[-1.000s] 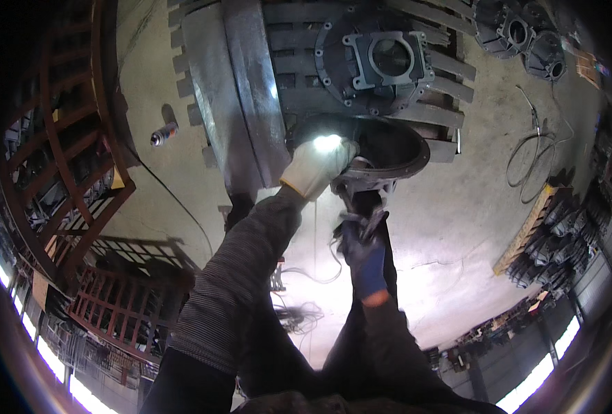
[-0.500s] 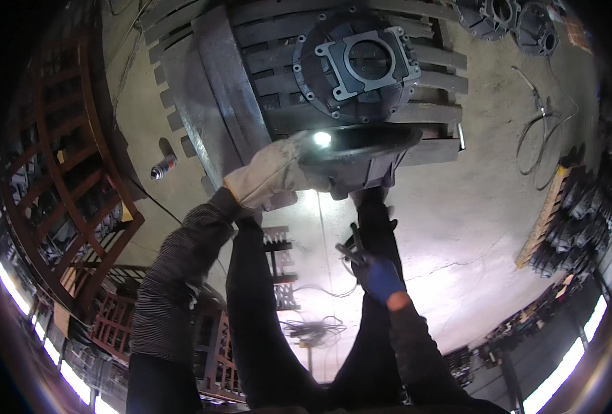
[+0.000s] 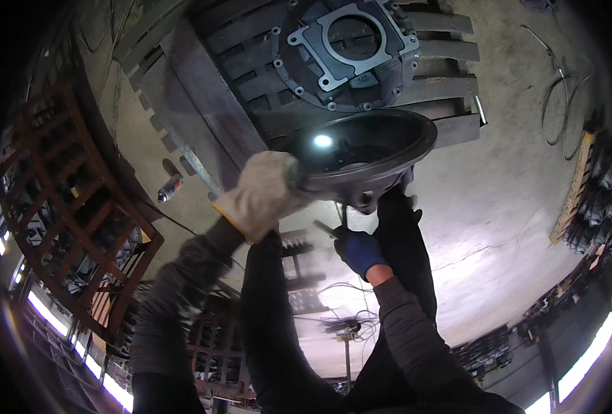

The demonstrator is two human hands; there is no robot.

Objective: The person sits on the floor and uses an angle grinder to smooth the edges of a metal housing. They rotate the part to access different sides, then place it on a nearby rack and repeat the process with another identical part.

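A dark, bowl-shaped metal housing (image 3: 361, 181) is tilted up at the near edge of the slatted pallet, its hollow side partly facing me. My left hand (image 3: 268, 190), in a beige work glove, is closed on the left edge of the housing; its fingertips are partly hidden. Below the housing, my right hand (image 3: 361, 252), in a blue glove, is wrapped round a dark hand tool (image 3: 328, 229) with a thin shaft. The shaft points up towards the underside of the housing. Whether it touches the metal I cannot tell.
Beyond it, a flanged round casting (image 3: 351, 48) lies on the pallet (image 3: 444, 86), beside a long dark beam (image 3: 206, 96). A spray can (image 3: 170, 188) lies on the floor at left, near a brown metal rack (image 3: 78, 200). A hose (image 3: 560, 72) lies at right.
The housing has tipped so more of its inside shows. My right hand and the tool have come up closer to its underside. My left hand keeps its hold. The whole view has shifted.
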